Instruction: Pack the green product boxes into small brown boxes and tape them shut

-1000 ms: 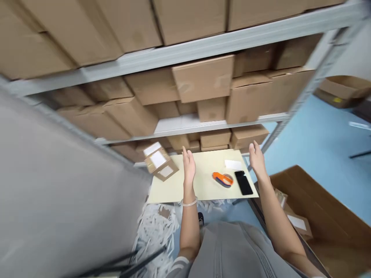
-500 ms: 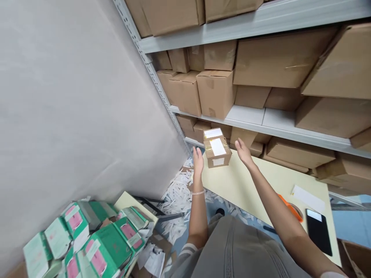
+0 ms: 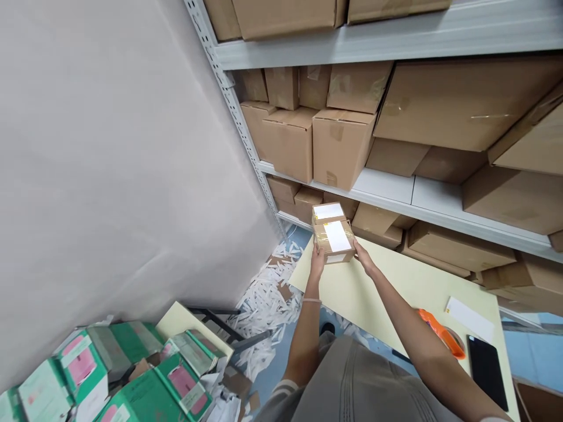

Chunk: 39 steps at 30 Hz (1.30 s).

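A small cardboard box (image 3: 336,238), with a white label on its top and another on its front side, stands at the far left corner of the pale yellow table (image 3: 373,287). Behind it, touching, is a second small cardboard box (image 3: 329,211) with its own white label. My left hand (image 3: 317,261) presses on the left side of the front box, near its lower corner. On the opposite side, my right hand (image 3: 363,258) grips the same box. Both sets of fingers are partly hidden by the box.
Shelves (image 3: 391,190) packed with larger cartons (image 3: 341,146) rise behind the table. An orange tape dispenser (image 3: 441,334), a white paper strip (image 3: 470,318) and a black tablet (image 3: 487,370) lie at right. Green boxes (image 3: 152,392) sit lower left; paper strips (image 3: 264,299) litter the floor.
My hands were apart on either side of the boxes. They have closed in, and now hold the front box between them. The view has shifted slightly.
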Tool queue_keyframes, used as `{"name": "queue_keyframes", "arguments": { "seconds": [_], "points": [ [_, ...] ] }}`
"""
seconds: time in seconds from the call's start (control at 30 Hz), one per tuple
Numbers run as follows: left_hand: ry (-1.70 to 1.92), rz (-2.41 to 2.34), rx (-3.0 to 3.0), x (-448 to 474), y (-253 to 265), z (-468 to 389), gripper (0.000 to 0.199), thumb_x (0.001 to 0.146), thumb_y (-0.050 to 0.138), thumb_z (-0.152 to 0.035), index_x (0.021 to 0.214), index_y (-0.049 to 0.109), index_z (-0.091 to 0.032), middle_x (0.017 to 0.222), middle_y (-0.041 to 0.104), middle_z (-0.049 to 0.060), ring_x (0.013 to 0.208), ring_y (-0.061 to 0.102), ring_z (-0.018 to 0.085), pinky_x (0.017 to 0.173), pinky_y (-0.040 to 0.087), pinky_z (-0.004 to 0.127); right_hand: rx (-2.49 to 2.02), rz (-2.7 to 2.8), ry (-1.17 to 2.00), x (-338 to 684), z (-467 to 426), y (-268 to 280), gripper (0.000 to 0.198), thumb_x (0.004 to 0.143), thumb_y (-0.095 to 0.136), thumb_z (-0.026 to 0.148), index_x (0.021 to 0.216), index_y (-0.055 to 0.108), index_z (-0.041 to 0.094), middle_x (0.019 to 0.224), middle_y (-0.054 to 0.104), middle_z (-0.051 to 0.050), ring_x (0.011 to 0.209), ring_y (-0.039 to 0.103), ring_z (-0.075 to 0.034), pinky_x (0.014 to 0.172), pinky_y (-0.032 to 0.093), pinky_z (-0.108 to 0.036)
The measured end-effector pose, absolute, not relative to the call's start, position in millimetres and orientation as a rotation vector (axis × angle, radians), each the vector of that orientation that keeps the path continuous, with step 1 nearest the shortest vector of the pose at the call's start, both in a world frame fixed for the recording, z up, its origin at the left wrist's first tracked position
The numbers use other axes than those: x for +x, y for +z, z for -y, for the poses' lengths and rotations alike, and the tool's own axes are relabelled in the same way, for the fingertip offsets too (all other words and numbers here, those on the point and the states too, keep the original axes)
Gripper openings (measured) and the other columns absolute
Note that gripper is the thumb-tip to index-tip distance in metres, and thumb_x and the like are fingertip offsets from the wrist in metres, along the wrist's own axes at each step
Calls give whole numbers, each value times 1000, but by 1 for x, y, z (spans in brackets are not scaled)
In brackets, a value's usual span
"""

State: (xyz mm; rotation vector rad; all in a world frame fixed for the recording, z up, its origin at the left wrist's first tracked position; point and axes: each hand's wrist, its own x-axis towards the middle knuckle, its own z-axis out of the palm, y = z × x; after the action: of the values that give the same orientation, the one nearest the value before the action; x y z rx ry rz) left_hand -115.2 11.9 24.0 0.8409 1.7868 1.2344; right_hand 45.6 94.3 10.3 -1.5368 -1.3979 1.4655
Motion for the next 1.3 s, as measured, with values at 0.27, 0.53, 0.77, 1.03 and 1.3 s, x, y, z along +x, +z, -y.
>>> {"name": "queue_keyframes", "arguments": {
  "seconds": [0.27,0.53,0.77,1.03,1.3],
  "points": [
    [1225,-1768,693,-104,29,12,50,101,36,-39,145,51,-19,149,55,7,138,52,20,116,41,36,-1572,1358,1396,60,-71,6,69,88,45,68,126,69,15,134,67,-11,127,58,-29,109,43,-44],
    [1035,-1885,699,-68,65,45,62,98,32,-61,135,61,-20,137,64,12,134,55,32,115,39,48,-1647,1526,1062,94,-38,59,65,91,36,67,124,71,24,125,71,-11,120,60,-34,105,41,-49],
    [1026,-1847,970,13,128,62,57,99,33,-58,132,64,-22,136,66,9,132,57,29,112,42,40,-1682,1470,715,179,0,126,75,92,24,74,117,73,24,103,76,-13,96,65,-33,86,46,-42],
    [972,-1568,1499,159,178,80,55,101,31,-58,118,69,-23,118,74,9,115,66,29,103,48,38,-1623,1093,465,337,99,161,64,96,34,65,118,72,19,113,74,-11,102,64,-29,89,46,-36],
    [660,-1129,1653,333,144,126,47,101,38,-47,120,71,-20,129,70,7,127,60,29,112,42,38,-1962,678,155,491,217,145,66,94,33,67,117,74,20,106,76,-12,96,65,-31,86,45,-39]
  ]
}}
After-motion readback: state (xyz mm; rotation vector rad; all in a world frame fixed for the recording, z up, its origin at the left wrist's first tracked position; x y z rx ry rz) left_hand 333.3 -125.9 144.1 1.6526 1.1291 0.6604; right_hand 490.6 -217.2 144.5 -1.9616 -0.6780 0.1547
